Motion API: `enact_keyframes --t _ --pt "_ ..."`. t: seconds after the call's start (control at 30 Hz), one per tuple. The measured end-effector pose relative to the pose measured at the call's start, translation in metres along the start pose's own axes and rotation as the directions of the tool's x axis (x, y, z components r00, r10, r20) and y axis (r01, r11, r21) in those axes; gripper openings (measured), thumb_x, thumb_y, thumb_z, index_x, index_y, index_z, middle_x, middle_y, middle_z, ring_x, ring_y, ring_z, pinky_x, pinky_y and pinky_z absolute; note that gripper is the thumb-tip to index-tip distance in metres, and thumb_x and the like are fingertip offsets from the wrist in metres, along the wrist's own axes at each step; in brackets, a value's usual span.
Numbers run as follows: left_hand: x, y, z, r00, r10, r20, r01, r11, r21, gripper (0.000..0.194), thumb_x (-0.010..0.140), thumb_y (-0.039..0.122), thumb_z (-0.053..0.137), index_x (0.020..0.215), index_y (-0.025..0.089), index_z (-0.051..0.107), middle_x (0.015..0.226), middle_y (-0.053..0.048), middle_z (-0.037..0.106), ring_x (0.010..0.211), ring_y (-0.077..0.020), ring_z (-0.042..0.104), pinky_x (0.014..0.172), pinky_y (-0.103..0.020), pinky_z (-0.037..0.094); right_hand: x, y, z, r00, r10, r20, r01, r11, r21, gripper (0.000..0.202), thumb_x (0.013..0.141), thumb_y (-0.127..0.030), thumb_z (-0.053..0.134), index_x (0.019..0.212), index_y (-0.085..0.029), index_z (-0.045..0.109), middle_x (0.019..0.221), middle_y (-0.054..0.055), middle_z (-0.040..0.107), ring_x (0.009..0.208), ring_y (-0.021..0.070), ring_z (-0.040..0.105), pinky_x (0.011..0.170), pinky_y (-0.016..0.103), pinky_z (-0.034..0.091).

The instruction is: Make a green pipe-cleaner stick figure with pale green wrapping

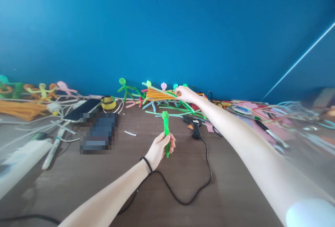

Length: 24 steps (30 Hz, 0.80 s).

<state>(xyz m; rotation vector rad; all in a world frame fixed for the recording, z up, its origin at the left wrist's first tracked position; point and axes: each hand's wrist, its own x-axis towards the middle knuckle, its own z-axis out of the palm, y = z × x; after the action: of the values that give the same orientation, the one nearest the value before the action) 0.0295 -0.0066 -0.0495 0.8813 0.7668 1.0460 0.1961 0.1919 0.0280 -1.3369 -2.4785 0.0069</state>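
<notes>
My left hand (160, 147) is closed around a bright green pipe-cleaner piece (166, 126), held upright above the middle of the table, its rounded knob at the top. Farther back, my right hand (185, 93) reaches to a bundle of orange pipe cleaners (159, 94) by the wall. Its fingers are pinched at the bundle's right end, with green stems (170, 109) just below. Whether they grip orange or green stems is too small to tell.
A black glue gun (195, 131) lies right of centre, its cord looping toward me. Left are a dark phone (101, 133), another phone (82, 110) and yellow tape (108, 103). A green figure (125, 89) stands near the blue wall. Pink sheets (272, 126) and a pen lie right.
</notes>
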Motion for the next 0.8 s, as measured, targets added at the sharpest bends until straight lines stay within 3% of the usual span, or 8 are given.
enact_keyframes --t 0.33,0.43,0.67,0.8 --pt "-0.001 0.0 0.0 1.0 0.007 0.009 -0.007 1.0 -0.007 0.013 0.073 0.027 0.054 0.07 0.015 0.05 0.058 0.001 0.052 0.046 -0.007 0.044 0.048 -0.021 0.033 -0.002 -0.003 0.003 0.996 0.068 -0.06 -0.065 0.996 0.058 0.016 0.065 -0.025 0.065 0.072 -0.014 0.057 0.087 0.005 0.049 0.074 0.0148 0.048 0.065 0.025 0.034" --pt "-0.001 0.0 0.0 1.0 -0.004 0.009 0.004 1.0 -0.005 0.014 0.073 0.028 0.055 0.07 0.015 0.05 0.059 0.001 0.052 0.047 -0.0073 0.044 0.048 -0.021 0.032 -0.004 -0.006 0.005 0.993 0.109 -0.052 -0.103 0.989 0.106 0.017 0.064 -0.025 0.066 0.07 -0.015 0.055 0.079 0.003 0.051 0.068 0.0137 0.049 0.062 0.024 0.035" --pt "0.0 0.0 -0.001 1.0 -0.009 0.01 0.009 1.0 -0.005 0.015 0.072 0.029 0.056 0.071 0.015 0.05 0.059 0.001 0.051 0.048 -0.0073 0.045 0.048 -0.02 0.032 -0.01 -0.011 0.018 0.98 0.2 0.001 -0.191 0.938 0.288 0.01 0.075 -0.024 0.055 0.078 -0.016 0.05 0.067 -0.002 0.056 0.049 0.0078 0.052 0.051 0.021 0.04" --pt "-0.001 0.001 0.0 1.0 -0.014 0.014 0.014 1.0 0.002 0.013 0.074 0.027 0.053 0.071 0.015 0.05 0.058 0.001 0.051 0.047 -0.0068 0.044 0.048 -0.02 0.032 -0.009 -0.012 0.02 0.974 0.228 0.002 -0.212 0.902 0.376 0.012 0.075 -0.022 0.055 0.084 -0.016 0.048 0.069 -0.001 0.057 0.048 0.008 0.055 0.048 0.019 0.042"
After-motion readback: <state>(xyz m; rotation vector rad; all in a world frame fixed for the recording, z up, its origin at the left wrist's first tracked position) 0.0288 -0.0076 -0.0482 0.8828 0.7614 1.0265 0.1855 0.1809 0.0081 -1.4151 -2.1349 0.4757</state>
